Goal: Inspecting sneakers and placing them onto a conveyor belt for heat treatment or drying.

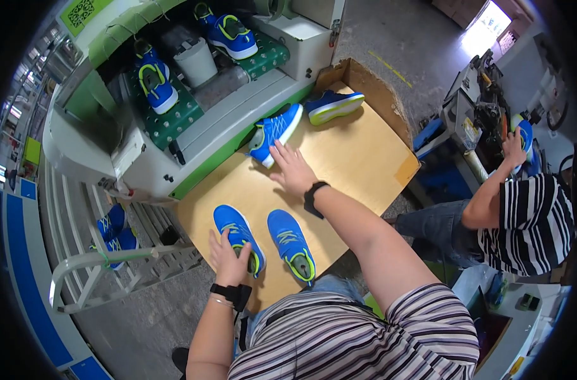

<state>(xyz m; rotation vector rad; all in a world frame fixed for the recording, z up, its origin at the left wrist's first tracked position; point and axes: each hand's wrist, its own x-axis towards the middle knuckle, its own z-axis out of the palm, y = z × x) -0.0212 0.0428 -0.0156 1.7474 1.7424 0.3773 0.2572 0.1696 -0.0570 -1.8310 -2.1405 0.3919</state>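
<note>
Two blue sneakers with lime trim lie side by side on a tan board, toes pointing away from me: a left sneaker (230, 223) and a right sneaker (287, 233). My left hand (228, 259) is open, its fingers spread beside and partly over the heel of the left one. Farther off, a third blue sneaker (277, 132) with a white sole edge rests at the machine's front edge. My right hand (293, 170) is open, fingertips at that shoe's side; whether they press on it I cannot tell. A fourth sneaker (335, 106) lies tipped, showing its lime sole.
The tan board (358, 168) has a cardboard wall (371, 82) at its far right. Behind it, a machine (219, 101) carries more sneakers on a green studded belt (174, 123). A metal rack (105, 253) with shoes stands left. A co-worker (523, 221) holds a shoe at right.
</note>
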